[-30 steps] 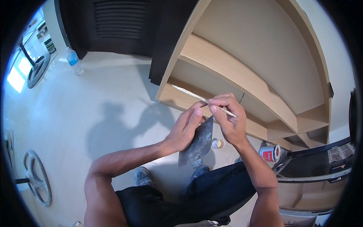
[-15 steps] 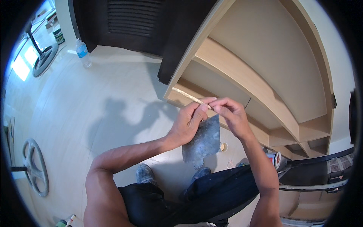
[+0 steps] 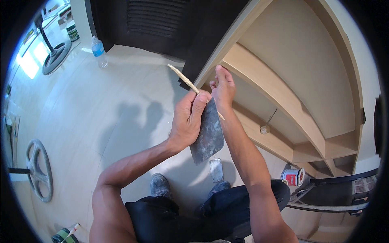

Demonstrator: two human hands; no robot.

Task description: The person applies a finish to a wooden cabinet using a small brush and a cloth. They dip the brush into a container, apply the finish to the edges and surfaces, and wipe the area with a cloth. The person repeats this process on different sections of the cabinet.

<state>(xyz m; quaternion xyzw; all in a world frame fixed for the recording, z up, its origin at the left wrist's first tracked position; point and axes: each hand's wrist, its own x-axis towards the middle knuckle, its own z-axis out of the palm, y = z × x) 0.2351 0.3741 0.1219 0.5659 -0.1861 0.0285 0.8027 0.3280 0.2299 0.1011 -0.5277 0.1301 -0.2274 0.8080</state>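
A person seen from above had both forearms raised in front of dark trousers. The left hand [image 3: 188, 117] grasped two things at once: a thin, pale yellow stick with a rough, coated-looking surface [image 3: 182, 77], and a flat, dark grey metal blade with pale smears [image 3: 210, 133]. The stick slanted up and left past the thumb, its lower end pointing toward the right forearm; the blade hung below the same fist, broad face showing. Holding both under one thumb probably left the other hand free.

The right hand [image 3: 224, 90] was lifted beside the left, fingers loosely bent and not closed on anything visible. Its fingertips were close to the front of a pale wooden shelving unit [image 3: 275, 89]; whether they touched it could not be told.

On the light floor, a small rectangular metal plate [image 3: 216, 170] lay just by the right shoe, perhaps set there to be within reach. A white can with a red label [image 3: 292, 177] was to the right, near the shelving. A clear plastic bottle with a blue label [image 3: 99, 52] stood upright near a dark brown louvred door [image 3: 154, 20], seemingly out of the way.
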